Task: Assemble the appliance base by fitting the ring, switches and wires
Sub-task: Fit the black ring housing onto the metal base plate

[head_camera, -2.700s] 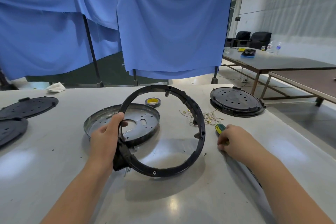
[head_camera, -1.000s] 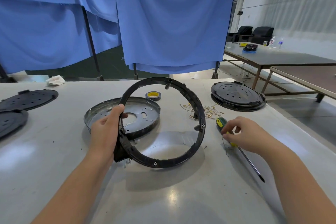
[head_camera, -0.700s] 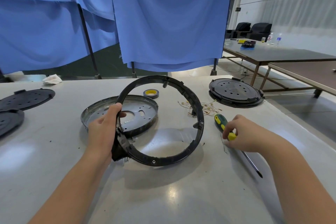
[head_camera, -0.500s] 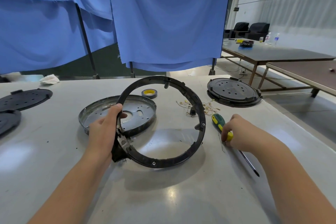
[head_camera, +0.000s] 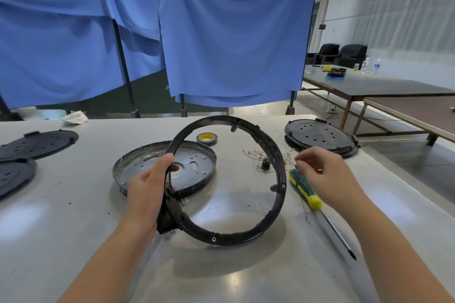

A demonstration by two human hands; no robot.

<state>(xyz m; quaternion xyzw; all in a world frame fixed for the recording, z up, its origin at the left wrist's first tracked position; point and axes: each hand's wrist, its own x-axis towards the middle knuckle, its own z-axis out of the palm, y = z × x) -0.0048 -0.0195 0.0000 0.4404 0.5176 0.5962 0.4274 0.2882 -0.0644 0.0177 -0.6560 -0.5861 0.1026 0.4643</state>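
While the left hand (head_camera: 147,187) grips one black ring (head_camera: 279,172) by its near-left rim and holds it tilted above the worktop (head_camera: 73,216), the right hand (head_camera: 322,174) hovers over the wires (head_camera: 256,155), fingers loosely curled; whether it pinches one I cannot tell. One round metal pan (head_camera: 197,157) lies behind the ring, holding nothing. One screwdriver (head_camera: 307,194), one tape roll (head_camera: 207,138) and three black discs (head_camera: 320,136) lie around.
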